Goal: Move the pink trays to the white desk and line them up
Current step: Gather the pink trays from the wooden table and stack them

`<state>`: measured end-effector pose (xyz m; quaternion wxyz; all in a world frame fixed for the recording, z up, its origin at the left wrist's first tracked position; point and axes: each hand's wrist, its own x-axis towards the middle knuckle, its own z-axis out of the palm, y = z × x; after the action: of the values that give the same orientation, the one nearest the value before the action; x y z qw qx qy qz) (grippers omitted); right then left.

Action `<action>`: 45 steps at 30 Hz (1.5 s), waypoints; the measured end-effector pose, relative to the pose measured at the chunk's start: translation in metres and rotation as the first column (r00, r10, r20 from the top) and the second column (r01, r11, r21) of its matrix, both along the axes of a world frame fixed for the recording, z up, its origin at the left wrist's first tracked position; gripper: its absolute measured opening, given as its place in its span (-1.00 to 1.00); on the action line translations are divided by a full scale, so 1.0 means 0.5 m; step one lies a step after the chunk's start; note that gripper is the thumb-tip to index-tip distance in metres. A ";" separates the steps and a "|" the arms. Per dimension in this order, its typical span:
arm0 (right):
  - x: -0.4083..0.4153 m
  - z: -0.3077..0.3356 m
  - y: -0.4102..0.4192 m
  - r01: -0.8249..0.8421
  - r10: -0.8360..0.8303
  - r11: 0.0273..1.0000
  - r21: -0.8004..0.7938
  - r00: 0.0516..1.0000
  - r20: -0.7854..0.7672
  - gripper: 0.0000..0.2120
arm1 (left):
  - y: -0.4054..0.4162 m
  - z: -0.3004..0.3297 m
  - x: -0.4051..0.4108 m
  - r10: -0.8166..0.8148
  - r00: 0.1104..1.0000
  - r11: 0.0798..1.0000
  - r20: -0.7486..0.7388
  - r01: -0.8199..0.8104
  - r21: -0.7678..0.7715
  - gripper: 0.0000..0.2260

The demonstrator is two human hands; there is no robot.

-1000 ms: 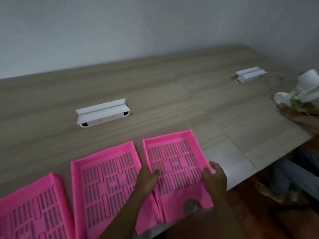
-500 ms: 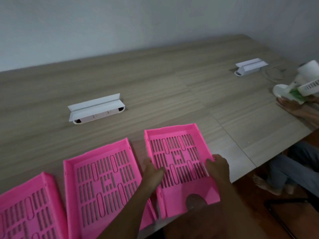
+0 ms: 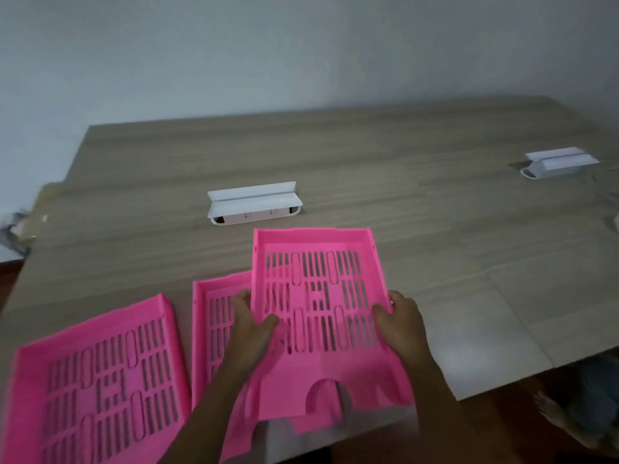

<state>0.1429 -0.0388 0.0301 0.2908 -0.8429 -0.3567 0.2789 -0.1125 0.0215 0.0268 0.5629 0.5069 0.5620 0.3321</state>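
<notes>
Three slotted pink trays are at the near edge of the wood-grain desk (image 3: 368, 155). The right tray (image 3: 321, 296) is lifted and tilted, its left side overlapping the middle tray (image 3: 214, 316). My left hand (image 3: 249, 326) grips the lifted tray's left wall, thumb inside on the slots. My right hand (image 3: 398, 324) grips its right wall. The left tray (image 3: 100, 380) lies flat on the desk, apart from both hands. My left forearm hides part of the middle tray.
A white cable box (image 3: 253, 204) stands just beyond the lifted tray. A second white box (image 3: 559, 164) sits at the far right. The desk's right edge drops to a brown floor, where a person's foot (image 3: 549, 410) shows. Blurred clutter lies past the left edge.
The view swung left. The right tray has risen off the desk and moved left in both hands, now overlapping the middle tray.
</notes>
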 end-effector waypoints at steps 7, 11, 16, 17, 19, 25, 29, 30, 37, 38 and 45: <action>-0.208 -0.069 0.004 -0.182 0.182 0.983 -0.025 0.983 0.012 -0.69 | -0.059 -0.053 -0.215 0.104 0.988 0.992 -0.110 -0.111 -0.053 -0.44; -0.233 -0.081 -0.003 -0.169 0.170 0.985 -0.028 0.985 0.023 -0.66 | -0.081 -0.072 -0.229 0.097 0.989 0.992 -0.109 -0.104 -0.064 -0.54; -0.218 -0.074 0.007 -0.143 0.143 0.990 -0.010 0.990 0.014 -0.69 | -0.076 -0.075 -0.218 0.089 0.989 0.993 -0.114 -0.097 -0.068 -0.45; -0.216 -0.074 0.009 -0.142 0.142 0.990 -0.003 0.990 0.009 -0.69 | -0.076 -0.075 -0.217 0.092 0.988 0.993 -0.121 -0.100 -0.064 -0.45; -0.218 -0.075 0.010 -0.158 0.158 0.987 -0.009 0.987 -0.004 -0.68 | -0.075 -0.077 -0.215 0.101 0.985 0.992 -0.138 -0.110 -0.057 -0.47; -0.225 -0.081 0.007 -0.141 0.141 0.990 -0.012 0.989 -0.039 -0.69 | -0.058 -0.065 -0.215 0.064 0.985 0.996 -0.160 -0.074 -0.059 -0.35; -0.224 -0.083 0.005 -0.148 0.147 0.988 -0.032 0.989 -0.031 -0.68 | -0.047 -0.051 -0.214 0.052 0.983 0.998 -0.175 -0.059 -0.031 -0.25; -0.228 -0.080 0.004 -0.142 0.141 0.989 -0.033 0.990 -0.019 -0.69 | -0.045 -0.050 -0.215 0.047 0.985 0.998 -0.165 -0.053 -0.032 -0.23; -0.273 -0.036 0.013 -0.106 0.098 0.984 0.145 0.993 0.059 -0.56 | -0.046 -0.055 -0.233 0.079 0.978 0.997 -0.194 -0.076 0.021 -0.42; -0.279 -0.030 0.019 -0.106 0.101 0.978 0.181 0.994 0.038 -0.56 | -0.045 -0.053 -0.241 0.088 0.970 0.996 -0.227 -0.082 0.035 -0.44; -0.400 0.001 0.061 -0.230 0.246 0.930 0.285 0.969 -0.021 -0.55 | -0.053 -0.039 -0.360 0.251 0.908 0.961 -0.335 -0.191 0.202 -0.56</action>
<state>-0.0569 -0.0082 0.0305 0.3812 -0.7355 -0.4838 0.2822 -0.2926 -0.0047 0.0073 0.3661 0.5363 0.6794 0.3415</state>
